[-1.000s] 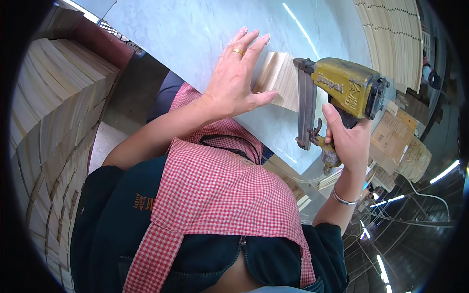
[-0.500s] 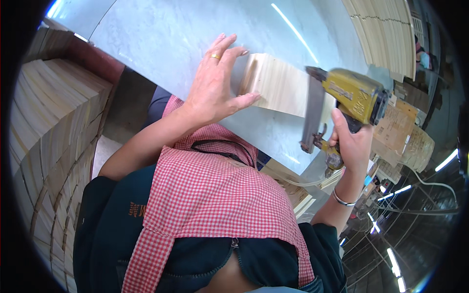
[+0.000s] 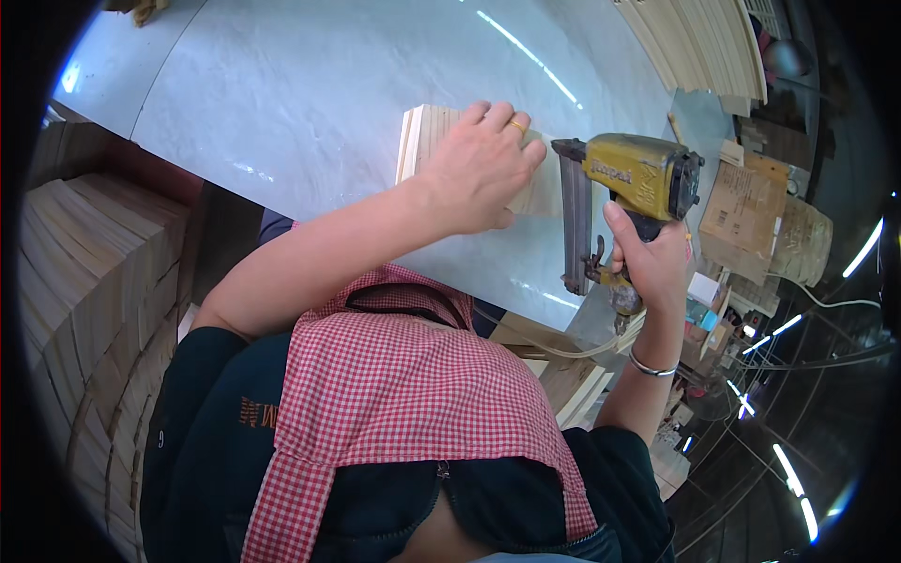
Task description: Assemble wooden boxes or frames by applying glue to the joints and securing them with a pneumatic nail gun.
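My left hand (image 3: 483, 169) lies across the right part of a pale wooden piece (image 3: 432, 129) on the table. Its fingers bend over the far side and the thumb comes down at the near side, gripping the piece; much of the wood is hidden beneath the hand. In my right hand (image 3: 650, 258) is a yellow and black air nail gun (image 3: 631, 174), held by its handle. The gun's nose is just right of my left fingers, and its long grey magazine points back toward me.
The grey-white table (image 3: 310, 103) stretches out in front. Stacked wooden boards (image 3: 103, 253) stand at the left, with more boards (image 3: 699, 47) at the far right. A pale hose (image 3: 554, 351) runs below the gun. Cardboard boxes (image 3: 741, 220) are to the right.
My left hand has gone from the wooden piece's left end to its right part and closed over it. The piece now sits further left. The nail gun has shifted slightly left.
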Demonstrator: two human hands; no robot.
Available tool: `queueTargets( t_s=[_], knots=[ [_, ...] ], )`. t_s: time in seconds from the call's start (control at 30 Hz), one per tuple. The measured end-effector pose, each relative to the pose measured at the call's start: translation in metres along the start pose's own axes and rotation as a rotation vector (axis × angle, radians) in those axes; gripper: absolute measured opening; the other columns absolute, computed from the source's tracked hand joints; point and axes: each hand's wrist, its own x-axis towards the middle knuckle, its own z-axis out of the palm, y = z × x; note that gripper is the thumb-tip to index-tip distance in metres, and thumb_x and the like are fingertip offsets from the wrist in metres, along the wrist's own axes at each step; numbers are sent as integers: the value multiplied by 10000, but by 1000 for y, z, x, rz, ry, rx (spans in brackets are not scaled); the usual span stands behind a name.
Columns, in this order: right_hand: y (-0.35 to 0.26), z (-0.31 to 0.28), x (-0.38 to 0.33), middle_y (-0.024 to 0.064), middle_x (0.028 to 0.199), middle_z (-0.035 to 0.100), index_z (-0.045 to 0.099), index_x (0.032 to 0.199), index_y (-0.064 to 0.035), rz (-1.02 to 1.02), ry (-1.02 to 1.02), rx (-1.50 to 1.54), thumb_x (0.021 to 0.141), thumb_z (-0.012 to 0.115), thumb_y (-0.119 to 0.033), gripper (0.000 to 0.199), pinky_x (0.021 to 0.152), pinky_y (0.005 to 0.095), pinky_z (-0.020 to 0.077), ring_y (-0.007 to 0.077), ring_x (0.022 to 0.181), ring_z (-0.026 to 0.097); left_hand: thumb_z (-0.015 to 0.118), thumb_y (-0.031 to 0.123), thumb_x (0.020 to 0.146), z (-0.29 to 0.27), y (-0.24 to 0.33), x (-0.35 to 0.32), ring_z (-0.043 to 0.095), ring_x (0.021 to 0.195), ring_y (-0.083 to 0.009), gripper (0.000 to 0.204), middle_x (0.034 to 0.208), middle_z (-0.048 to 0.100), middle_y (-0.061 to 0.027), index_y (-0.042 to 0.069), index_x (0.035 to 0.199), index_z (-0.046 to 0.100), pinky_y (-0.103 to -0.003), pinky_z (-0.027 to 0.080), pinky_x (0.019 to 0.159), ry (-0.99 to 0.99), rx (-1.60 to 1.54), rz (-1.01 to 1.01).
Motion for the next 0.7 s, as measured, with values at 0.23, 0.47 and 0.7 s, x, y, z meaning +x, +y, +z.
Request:
queueTargets(
  t_s=[0.23, 0.47, 0.7],
  knots=[
    [0, -3, 7, 7, 602, 577, 672, 969, 20, 16, -54, -5, 890, 756, -171, 223, 413, 219, 377, 78, 448, 463, 874, 359, 613, 15, -11, -5, 501, 1079, -280, 599, 1226, 574, -145, 87, 1083, 620, -397, 396, 962, 198, 34, 142],
    [5, -1, 14, 11, 608, 581, 673, 965, 13, 38, -62, 0, 885, 762, -171, 220, 412, 221, 376, 77, 451, 466, 871, 357, 622, 5, -5, 2, 486, 1104, -283, 575, 1275, 537, -155, 92, 1061, 613, -389, 393, 962, 71, 48, 72],
    [1, -2, 18, 10, 596, 574, 670, 951, 14, 39, -69, -18, 881, 766, -178, 226, 410, 225, 388, 73, 449, 467, 869, 354, 625, 7, -6, 3, 481, 1089, -276, 556, 1266, 543, -156, 88, 1045, 621, -381, 391, 944, 56, 23, 72]
  ],
)
